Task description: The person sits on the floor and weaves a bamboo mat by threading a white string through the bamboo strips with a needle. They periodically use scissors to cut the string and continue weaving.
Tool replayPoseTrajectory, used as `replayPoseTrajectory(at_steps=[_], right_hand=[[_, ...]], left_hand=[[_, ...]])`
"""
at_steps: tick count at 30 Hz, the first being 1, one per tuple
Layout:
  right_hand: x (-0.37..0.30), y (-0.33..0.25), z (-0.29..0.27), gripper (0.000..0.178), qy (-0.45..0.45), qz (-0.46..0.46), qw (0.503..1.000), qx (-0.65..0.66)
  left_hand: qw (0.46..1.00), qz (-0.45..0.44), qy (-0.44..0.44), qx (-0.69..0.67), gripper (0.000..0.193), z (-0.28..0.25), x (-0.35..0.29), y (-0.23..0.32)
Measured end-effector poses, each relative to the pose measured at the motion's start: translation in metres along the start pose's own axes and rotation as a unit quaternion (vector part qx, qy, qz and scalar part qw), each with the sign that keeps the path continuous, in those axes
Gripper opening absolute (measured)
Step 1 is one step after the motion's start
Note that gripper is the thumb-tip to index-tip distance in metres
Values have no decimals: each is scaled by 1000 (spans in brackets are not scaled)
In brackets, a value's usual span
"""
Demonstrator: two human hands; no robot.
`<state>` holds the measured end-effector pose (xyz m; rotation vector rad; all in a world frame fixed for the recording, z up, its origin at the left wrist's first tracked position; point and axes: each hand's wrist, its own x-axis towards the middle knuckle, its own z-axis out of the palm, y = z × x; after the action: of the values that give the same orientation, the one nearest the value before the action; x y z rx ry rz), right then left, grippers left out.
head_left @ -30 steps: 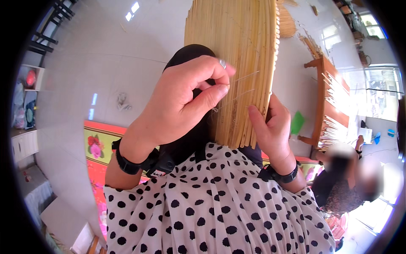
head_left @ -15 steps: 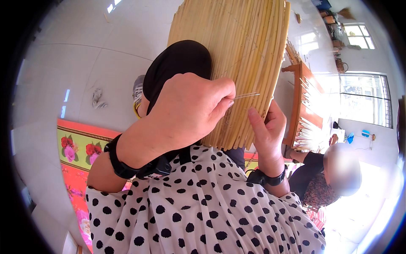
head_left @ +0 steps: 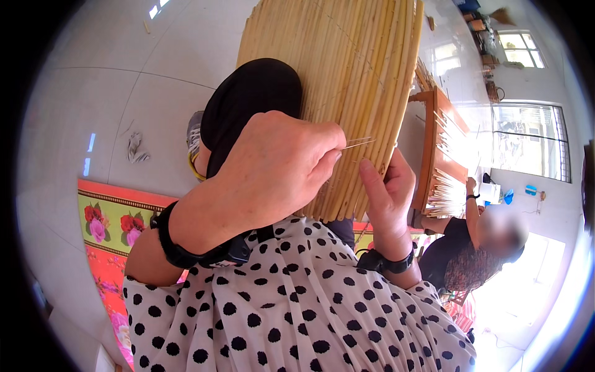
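Pinching that fine stuff with your left hand [head_left: 279, 155] looks about right: thumb and forefinger are closed on a pair of thin strands [head_left: 361, 142], ends poking out past your fingertips toward your other thumb. Can't tell if that's thread or wire, tbh. The mat [head_left: 334, 68] lies right under those fingertips and runs away beyond them, and your right hand [head_left: 390, 192] has its near edge, thumb on top, other fingers curled around the side and partly hidden.

Tips, fwiw: I'd pinch close to where the strands meet the mat, so they don't flop about, and pull low and even along the surface instead of yanking upward. Match it with steady pressure from your right thumb so the outer sticks [head_left: 401, 80], just beyond that thumb, sit snug side by side. Too much squeeze could bow or crack one, I reckon. Your knee [head_left: 251, 93], up and left of your left knuckles, is right against the mat, so use it as a brace. And watch your left wrist doesn't block your view of the strands.
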<state>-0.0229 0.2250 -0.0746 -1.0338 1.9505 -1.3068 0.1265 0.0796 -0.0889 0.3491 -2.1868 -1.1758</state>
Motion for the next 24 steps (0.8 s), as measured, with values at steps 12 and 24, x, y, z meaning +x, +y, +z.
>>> replayPoseTrajectory(at_steps=[12,24], right_hand=[[1,-1,1,21,9,-10,1000,-15],[1,0,8,30,36,-21,994,-99]], left_hand=[[1000,0,-7,-1,5,0,2,6],[995,1,-33,99,7,-10,13,36]])
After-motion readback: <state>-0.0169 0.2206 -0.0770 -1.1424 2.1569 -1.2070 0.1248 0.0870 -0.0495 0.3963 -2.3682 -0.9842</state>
